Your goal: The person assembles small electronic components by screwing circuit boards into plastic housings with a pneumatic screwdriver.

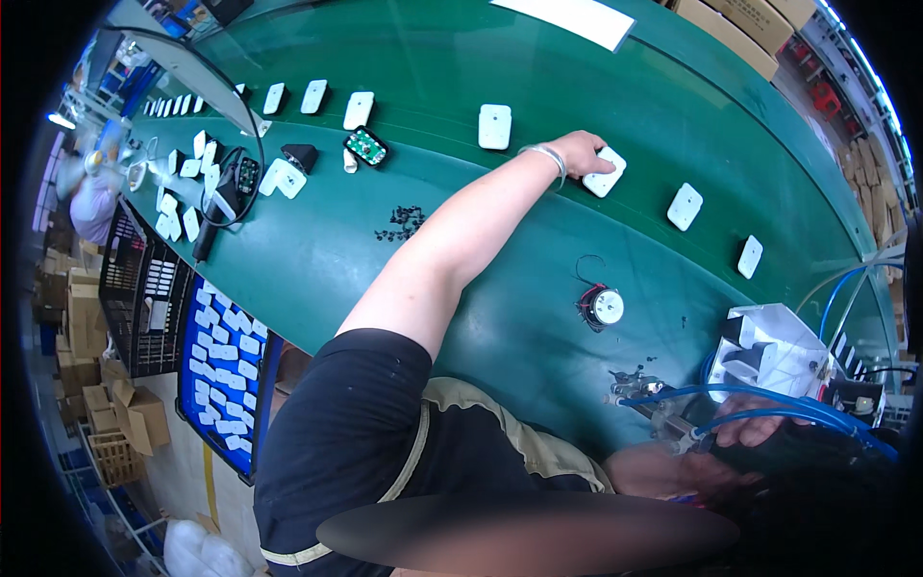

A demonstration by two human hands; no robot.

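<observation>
My left arm stretches out over the green bench, a bracelet at its wrist. At its end my left hand is closed on a white rounded plastic case in the row along the bench's far strip. My right hand is at the lower right beside a metal fixture with blue air hoses crossing in front. Its fingers are partly hidden, so what it holds cannot be made out. Between the arms lies a small round white-topped part with thin wires.
More white cases stand spaced along the strip. An open black case with a green circuit board, black small parts and a ring magnifier are at left. A blue crate holds several white pieces. A white angled box stands right.
</observation>
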